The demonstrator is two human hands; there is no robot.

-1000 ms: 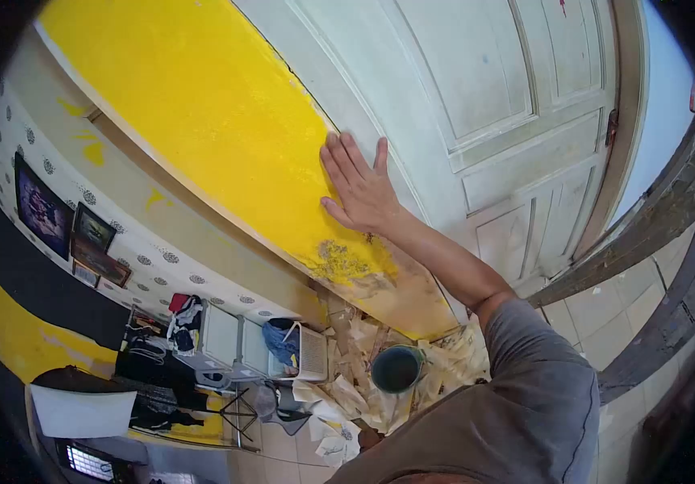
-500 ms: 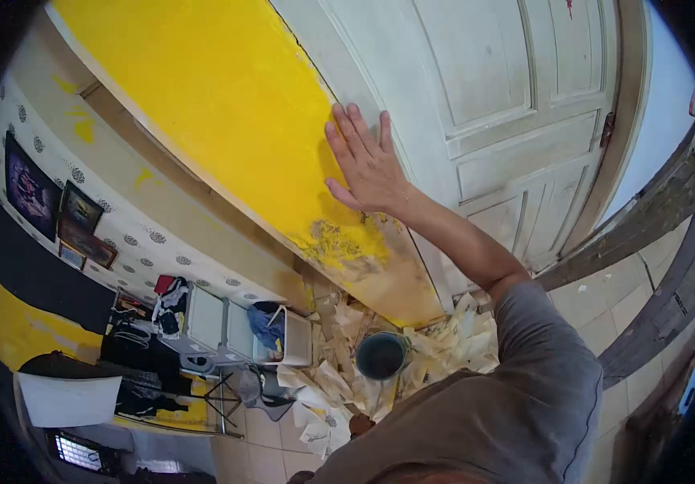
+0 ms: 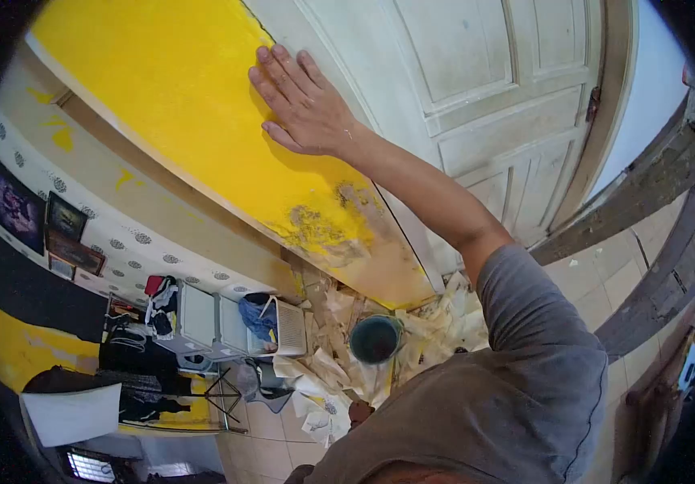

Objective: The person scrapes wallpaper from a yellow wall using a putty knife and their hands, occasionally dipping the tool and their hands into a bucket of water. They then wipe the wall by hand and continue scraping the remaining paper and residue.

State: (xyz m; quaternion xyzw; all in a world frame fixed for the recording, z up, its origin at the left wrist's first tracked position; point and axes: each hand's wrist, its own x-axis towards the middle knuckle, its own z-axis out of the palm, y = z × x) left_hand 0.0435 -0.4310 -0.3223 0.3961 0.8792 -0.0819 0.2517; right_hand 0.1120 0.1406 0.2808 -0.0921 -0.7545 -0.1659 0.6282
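My right hand (image 3: 303,105) lies flat on the yellow wall (image 3: 178,105), fingers stretched out and thumb apart, with nothing held. Its fingertips are close to the wall's edge beside the pale door frame (image 3: 347,89). Below the hand, a rough patch (image 3: 323,226) of stained, worn paint shows low on the wall. What looks like part of my left hand (image 3: 359,413) shows at the front of my grey shirt (image 3: 476,403). Its fingers are too small and too hidden to make out.
On the floor a dark bucket (image 3: 375,339) stands among torn wallpaper scraps (image 3: 444,331). A pale panelled door (image 3: 476,121) is to the right, near weathered wooden beams (image 3: 630,202). To the left are a plastic drawer unit (image 3: 198,315), framed pictures (image 3: 69,218) and a folding rack (image 3: 222,395).
My right hand has slid up and left along the yellow wall, still flat with fingers stretched. The whole view has shifted slightly.
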